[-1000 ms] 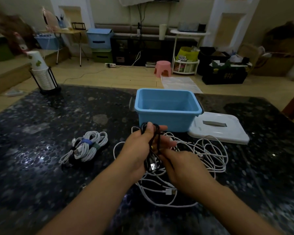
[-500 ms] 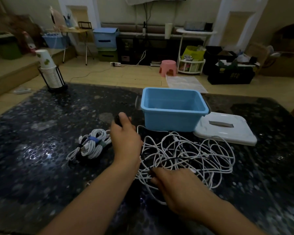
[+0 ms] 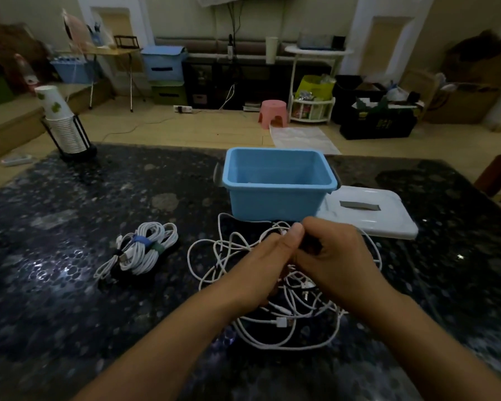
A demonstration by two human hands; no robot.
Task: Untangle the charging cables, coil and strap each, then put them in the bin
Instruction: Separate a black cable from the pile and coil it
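Dark speckled stone is carrying everything on this bench (image 3: 55, 256). Both hands are meeting at frame centre, directly over the tangle of white charging cables (image 3: 272, 285): the left hand (image 3: 261, 267) and right hand (image 3: 330, 256) are pressing together with fingers curled, seemingly pinching something dark, though I cannot tell what. The open blue bin (image 3: 278, 198) is sitting just beyond the knuckles, toward the top. Strapped coils (image 3: 145, 247) are lying left of centre, nearer the left hand.
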